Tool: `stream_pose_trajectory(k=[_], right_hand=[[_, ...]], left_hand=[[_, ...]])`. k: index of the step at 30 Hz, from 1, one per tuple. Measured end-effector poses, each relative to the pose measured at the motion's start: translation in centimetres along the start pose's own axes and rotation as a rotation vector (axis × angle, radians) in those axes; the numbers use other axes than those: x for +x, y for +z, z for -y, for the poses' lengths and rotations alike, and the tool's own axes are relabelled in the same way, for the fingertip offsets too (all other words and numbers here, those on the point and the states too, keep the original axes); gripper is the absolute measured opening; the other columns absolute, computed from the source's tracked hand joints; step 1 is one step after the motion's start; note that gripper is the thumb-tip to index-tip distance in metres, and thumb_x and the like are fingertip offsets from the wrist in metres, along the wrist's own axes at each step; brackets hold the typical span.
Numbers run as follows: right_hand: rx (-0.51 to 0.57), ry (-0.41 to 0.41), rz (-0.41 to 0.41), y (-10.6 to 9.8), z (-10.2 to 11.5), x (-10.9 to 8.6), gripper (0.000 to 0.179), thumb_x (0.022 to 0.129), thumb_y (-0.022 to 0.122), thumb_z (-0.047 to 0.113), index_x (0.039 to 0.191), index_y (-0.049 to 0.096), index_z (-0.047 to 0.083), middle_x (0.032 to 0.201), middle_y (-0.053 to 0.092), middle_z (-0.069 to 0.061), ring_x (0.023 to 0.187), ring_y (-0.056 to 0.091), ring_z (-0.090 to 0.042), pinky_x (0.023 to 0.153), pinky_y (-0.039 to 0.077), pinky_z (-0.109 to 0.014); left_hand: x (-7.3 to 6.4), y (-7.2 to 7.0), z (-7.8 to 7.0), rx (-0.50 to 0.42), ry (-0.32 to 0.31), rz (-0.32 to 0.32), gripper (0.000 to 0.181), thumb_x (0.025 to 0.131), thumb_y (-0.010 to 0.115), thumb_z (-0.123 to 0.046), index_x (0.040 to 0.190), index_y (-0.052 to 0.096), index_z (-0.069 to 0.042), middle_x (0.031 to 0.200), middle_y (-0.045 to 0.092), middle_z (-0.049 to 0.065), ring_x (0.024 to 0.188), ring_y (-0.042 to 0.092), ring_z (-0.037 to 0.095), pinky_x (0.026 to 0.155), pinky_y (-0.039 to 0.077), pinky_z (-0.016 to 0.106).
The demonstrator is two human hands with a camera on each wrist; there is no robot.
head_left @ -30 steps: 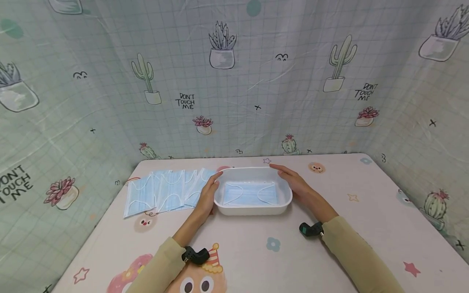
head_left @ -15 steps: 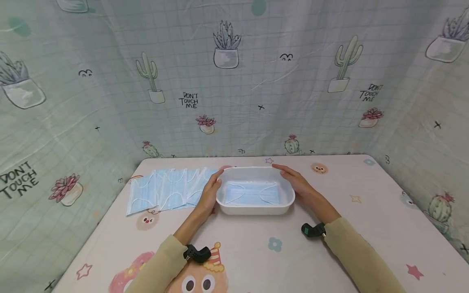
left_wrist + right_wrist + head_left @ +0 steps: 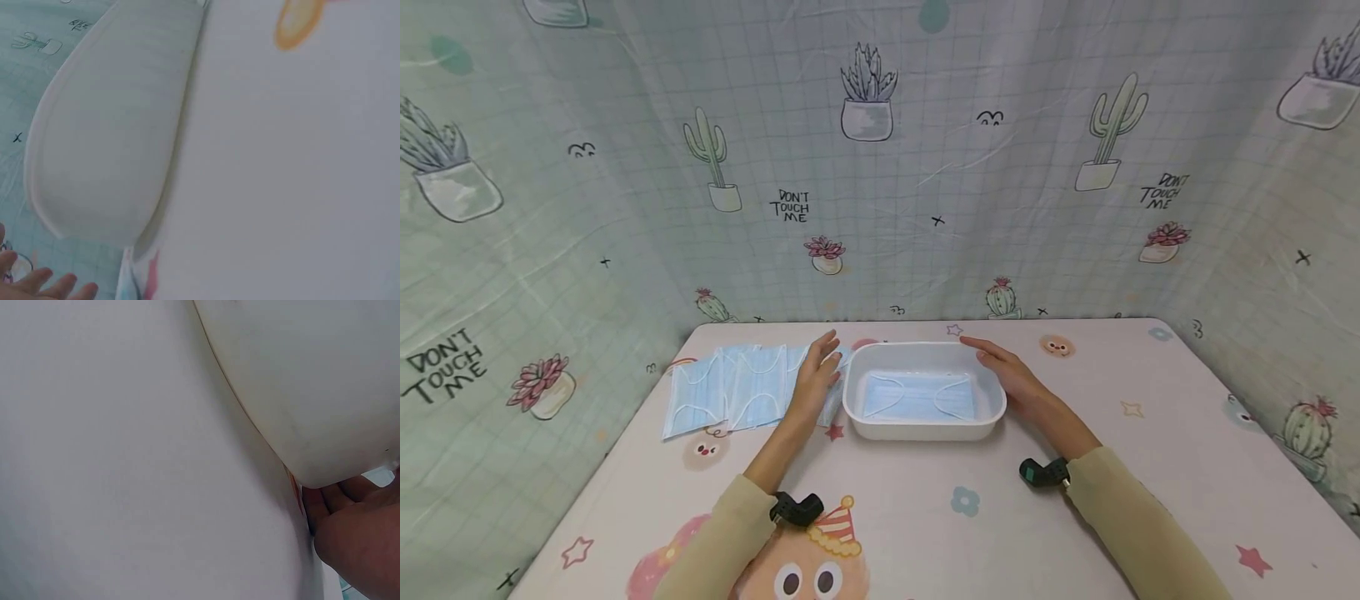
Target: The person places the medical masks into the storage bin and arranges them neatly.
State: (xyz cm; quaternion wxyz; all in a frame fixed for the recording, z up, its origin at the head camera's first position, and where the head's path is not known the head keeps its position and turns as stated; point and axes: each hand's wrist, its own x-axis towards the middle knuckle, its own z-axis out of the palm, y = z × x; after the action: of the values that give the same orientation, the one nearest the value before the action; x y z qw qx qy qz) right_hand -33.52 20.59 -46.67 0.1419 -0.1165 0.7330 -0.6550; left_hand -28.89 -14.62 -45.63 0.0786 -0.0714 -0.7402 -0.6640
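Note:
A white rectangular tub (image 3: 923,431) with rounded corners sits on the table. Flat on its bottom lies a light blue face mask (image 3: 917,398) with white ear loops. My left hand (image 3: 812,382) is off the tub's left end, fingers spread, over the nearest of several blue face masks (image 3: 752,387) in an overlapping row. In the left wrist view its fingertips (image 3: 60,286) are apart from the tub wall. My right hand (image 3: 1024,387) rests against the tub's right end, fingers extended along the far corner. In the right wrist view the tub partly hides those fingers (image 3: 334,497).
The table (image 3: 1000,533) has a pale cover printed with stars, flowers and cartoon faces. A cactus-print curtain (image 3: 925,183) hangs behind it and along both sides. A dark wrist camera (image 3: 797,508) is strapped at each sleeve cuff.
My left hand has let go of the tub's left end and moved left over the masks, its fingers spreading. The right hand stays at the tub, which keeps its place.

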Motion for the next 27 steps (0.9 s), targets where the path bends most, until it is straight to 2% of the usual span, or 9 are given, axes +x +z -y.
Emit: stream_pose_trajectory(k=[7, 10, 12, 15, 20, 23, 27], right_hand=[[0.014, -0.003, 0.006, 0.0, -0.1, 0.0, 0.047, 0.113, 0.038, 0.025, 0.16, 0.039, 0.022, 0.175, 0.018, -0.002, 0.16, 0.021, -0.033, 0.129, 0.017, -0.056], [0.019, 0.001, 0.008, 0.0, -0.1, 0.0, 0.048, 0.113, 0.038, 0.025, 0.16, 0.039, 0.021, 0.175, 0.018, -0.002, 0.16, 0.022, -0.033, 0.129, 0.017, -0.056], [0.019, 0.004, 0.008, 0.0, -0.1, 0.1, 0.048, 0.113, 0.038, 0.026, 0.16, 0.039, 0.022, 0.175, 0.018, -0.001, 0.16, 0.022, -0.033, 0.129, 0.017, -0.056], [0.009, 0.006, 0.005, 0.1, 0.0, 0.1, 0.048, 0.113, 0.038, 0.025, 0.16, 0.039, 0.022, 0.175, 0.017, -0.001, 0.16, 0.02, -0.033, 0.129, 0.017, -0.056], [-0.005, -0.004, 0.002, 0.1, 0.0, 0.1, 0.048, 0.113, 0.038, 0.024, 0.161, 0.039, 0.021, 0.175, 0.017, -0.002, 0.161, 0.018, -0.033, 0.129, 0.015, -0.057], [-0.003, -0.002, 0.002, 0.2, 0.0, 0.1, 0.048, 0.113, 0.037, 0.024, 0.161, 0.038, 0.021, 0.175, 0.016, -0.002, 0.161, 0.018, -0.034, 0.129, 0.015, -0.057], [-0.009, 0.002, 0.003, 0.2, 0.0, 0.0, 0.048, 0.113, 0.037, 0.024, 0.161, 0.037, 0.021, 0.175, 0.016, -0.002, 0.161, 0.018, -0.034, 0.129, 0.016, -0.057]], left_hand=[[0.8, -3.9, -1.7, -0.128, 0.003, -0.105, 0.054, 0.111, 0.042, -0.024, 0.162, 0.026, -0.012, 0.163, 0.036, 0.017, 0.149, 0.041, 0.04, 0.119, 0.039, 0.055], [0.9, -5.9, -2.3, -0.125, -0.01, -0.157, 0.056, 0.111, 0.042, -0.026, 0.163, 0.024, -0.013, 0.162, 0.037, 0.018, 0.148, 0.043, 0.039, 0.119, 0.04, 0.054], [0.8, -7.3, -2.7, -0.104, -0.022, -0.214, 0.056, 0.111, 0.042, -0.027, 0.163, 0.025, -0.014, 0.16, 0.041, 0.018, 0.146, 0.046, 0.037, 0.119, 0.041, 0.052], [0.8, -9.5, -3.0, -0.064, -0.052, -0.315, 0.054, 0.11, 0.044, -0.027, 0.161, 0.031, -0.015, 0.156, 0.048, 0.017, 0.142, 0.051, 0.035, 0.117, 0.044, 0.05], [0.6, -13.0, -3.1, 0.023, -0.152, -0.444, 0.053, 0.108, 0.047, -0.032, 0.158, 0.039, -0.018, 0.152, 0.054, 0.014, 0.126, 0.064, 0.024, 0.109, 0.052, 0.041], [0.3, -14.7, -2.8, 0.149, -0.218, -0.469, 0.053, 0.107, 0.05, -0.034, 0.156, 0.043, -0.016, 0.148, 0.057, 0.015, 0.117, 0.067, 0.022, 0.101, 0.057, 0.035], [-0.2, -16.1, -2.2, 0.328, -0.277, -0.451, 0.053, 0.106, 0.051, -0.032, 0.154, 0.045, -0.009, 0.144, 0.058, 0.021, 0.118, 0.068, 0.033, 0.095, 0.06, 0.036]])
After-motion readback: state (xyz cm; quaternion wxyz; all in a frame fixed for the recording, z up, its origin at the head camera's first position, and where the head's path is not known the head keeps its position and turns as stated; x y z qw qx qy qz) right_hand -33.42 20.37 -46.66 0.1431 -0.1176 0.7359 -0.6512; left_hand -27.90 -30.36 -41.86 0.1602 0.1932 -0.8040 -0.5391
